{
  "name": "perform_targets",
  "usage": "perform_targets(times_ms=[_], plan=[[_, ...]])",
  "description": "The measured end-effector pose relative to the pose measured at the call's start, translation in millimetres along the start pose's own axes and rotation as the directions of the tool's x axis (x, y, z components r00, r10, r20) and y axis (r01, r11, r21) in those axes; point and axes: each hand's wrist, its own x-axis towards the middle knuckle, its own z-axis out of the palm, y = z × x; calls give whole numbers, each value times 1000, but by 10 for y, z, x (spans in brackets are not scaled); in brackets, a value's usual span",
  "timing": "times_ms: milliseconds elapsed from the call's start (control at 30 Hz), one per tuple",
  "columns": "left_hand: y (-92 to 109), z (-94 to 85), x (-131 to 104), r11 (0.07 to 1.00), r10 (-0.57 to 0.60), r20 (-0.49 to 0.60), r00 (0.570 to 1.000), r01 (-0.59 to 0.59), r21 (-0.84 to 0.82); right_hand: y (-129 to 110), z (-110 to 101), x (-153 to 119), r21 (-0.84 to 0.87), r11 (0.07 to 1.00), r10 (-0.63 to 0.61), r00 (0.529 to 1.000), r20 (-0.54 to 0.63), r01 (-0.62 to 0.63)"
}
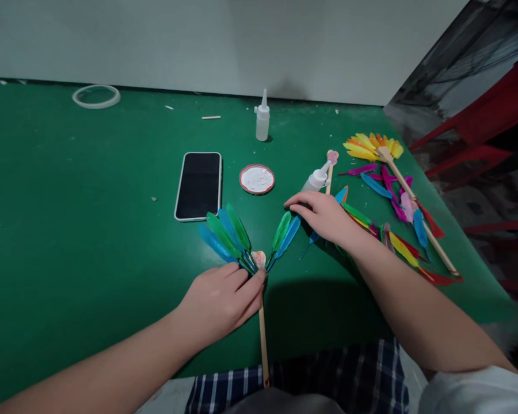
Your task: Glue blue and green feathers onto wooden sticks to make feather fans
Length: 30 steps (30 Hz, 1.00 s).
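Note:
My left hand (224,296) is closed around the top of a thin wooden stick (263,339), pinching blue and green feathers (227,233) there. These fan out to the left; another green feather (280,230) and a blue feather (290,234) lean right. Between the two groups shows a pale pink, rounded stick head (259,259). My right hand (322,213) hovers just right of the fan with its fingers extended and slightly curved, nothing visible in them. Just beyond it a glue bottle (316,181) lies tilted beside a second stick (329,178). Loose blue feathers are partly hidden beneath the hand.
A phone (199,184) and a red-rimmed lid (256,179) with white residue lie mid-table. Behind stands an upright glue bottle (262,123); a clear ring (96,96) is at far left. A yellow feather fan (373,146) and loose magenta feathers (388,178) lie right.

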Motion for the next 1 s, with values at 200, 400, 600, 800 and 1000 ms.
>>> perform_targets(times_ms=[200, 400, 600, 800, 1000], plan=[[3, 11, -2, 1000, -23, 6, 1000, 23, -7, 0, 21, 3, 9, 1000, -13, 1000, -8, 13], [9, -1, 13, 999, -30, 12, 999, 30, -18, -70, -5, -39, 108, 994, 3, 992, -127, 11], [-4, 0, 28, 1000, -20, 15, 1000, 20, -23, -85, -56, -63, 186, 982, 35, 970, -242, 11], [-2, -15, 34, 1000, -17, 6, 1000, 17, -16, -70, -57, -55, 197, 980, 44, 972, -230, 2], [-1, -12, 29, 1000, -20, 11, 1000, 20, 4, -73, -48, -55, 203, 979, 51, 977, -207, -8]])
